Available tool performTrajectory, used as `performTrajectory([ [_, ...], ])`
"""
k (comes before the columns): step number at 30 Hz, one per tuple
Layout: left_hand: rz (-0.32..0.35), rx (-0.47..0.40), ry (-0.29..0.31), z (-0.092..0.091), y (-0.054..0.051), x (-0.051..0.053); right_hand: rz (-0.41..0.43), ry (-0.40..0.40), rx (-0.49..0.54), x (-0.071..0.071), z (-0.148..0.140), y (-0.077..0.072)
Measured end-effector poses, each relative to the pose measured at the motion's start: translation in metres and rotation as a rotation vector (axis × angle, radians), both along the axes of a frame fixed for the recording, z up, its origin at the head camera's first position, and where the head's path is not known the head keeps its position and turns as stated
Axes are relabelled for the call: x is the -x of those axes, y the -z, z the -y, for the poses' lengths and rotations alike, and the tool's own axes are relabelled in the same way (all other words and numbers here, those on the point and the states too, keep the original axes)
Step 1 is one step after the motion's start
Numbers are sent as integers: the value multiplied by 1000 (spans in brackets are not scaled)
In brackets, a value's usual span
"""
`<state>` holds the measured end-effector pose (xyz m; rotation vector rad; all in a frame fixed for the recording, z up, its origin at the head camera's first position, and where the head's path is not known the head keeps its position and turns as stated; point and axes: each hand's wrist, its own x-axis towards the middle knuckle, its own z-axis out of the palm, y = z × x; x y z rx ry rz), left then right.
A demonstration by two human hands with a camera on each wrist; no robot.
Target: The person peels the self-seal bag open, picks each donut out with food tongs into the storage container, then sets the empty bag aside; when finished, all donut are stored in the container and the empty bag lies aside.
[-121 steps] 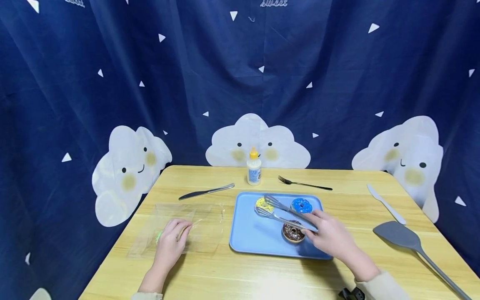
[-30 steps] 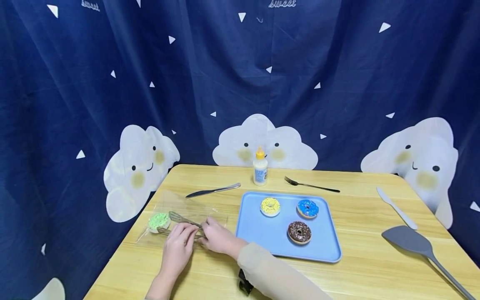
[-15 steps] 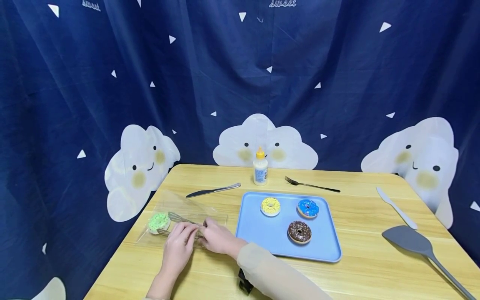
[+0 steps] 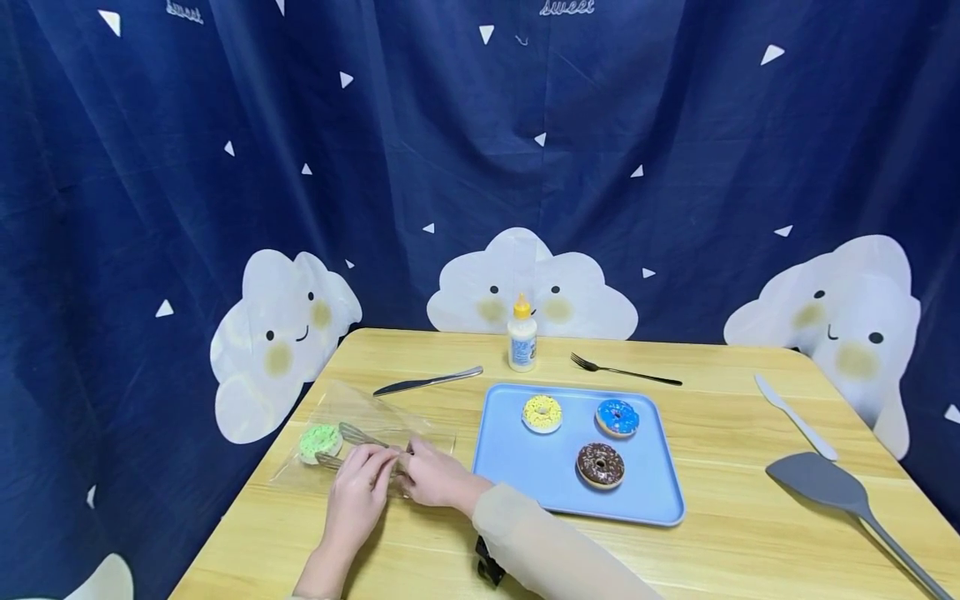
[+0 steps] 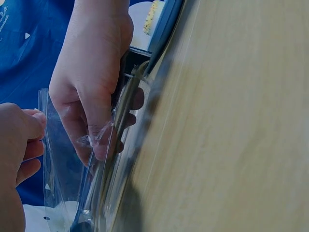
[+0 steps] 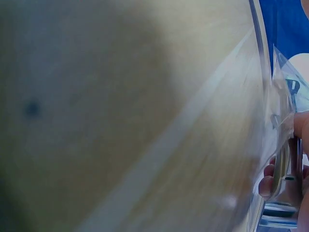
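Note:
On the left of the table lies a clear plastic bag (image 4: 341, 402), with a green sprinkled toy donut (image 4: 320, 443) inside. My left hand (image 4: 362, 485) pinches the bag's edge near its mouth; the left wrist view shows that plastic (image 5: 63, 159) stretched from the fingertips. My right hand (image 4: 438, 475) reaches across and grips metal tongs (image 4: 362, 436) by their handle end, partly within the bag. The tongs' two arms stand spread, their tips at the donut's right side. Whether they touch it I cannot tell. In the right wrist view, the fingers (image 6: 264, 186) curl round the tongs.
A blue tray (image 4: 517, 483) holds a yellow donut (image 4: 542, 413), a blue donut (image 4: 617, 417) and a chocolate donut (image 4: 600, 465). Behind are a table knife (image 4: 427, 381), a glue bottle (image 4: 522, 343) and a fork (image 4: 626, 371). A white knife (image 4: 795, 417) and grey spatula (image 4: 821, 483) lie right.
Since four seconds ago, my right hand has carried the tongs from over the tray leftward into the bag, and the green donut has come into clear view. Over the last second almost nothing moved.

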<state>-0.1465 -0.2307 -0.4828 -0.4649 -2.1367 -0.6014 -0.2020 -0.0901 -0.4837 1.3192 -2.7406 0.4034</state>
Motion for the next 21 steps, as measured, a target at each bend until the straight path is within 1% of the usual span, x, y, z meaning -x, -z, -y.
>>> performTrajectory([
  [4, -14, -3, 5, 0, 1, 0, 21, 19, 1, 0, 2, 1],
  [9, -2, -5, 0, 1, 2, 0, 27, 53, 6, 0, 5, 0],
  [15, -3, -8, 0, 1, 1, -1, -9, 35, 9, 2, 6, 1],
  [21, 4, -11, 0, 1, 2, -1, -51, 4, -30, 2, 5, -2],
])
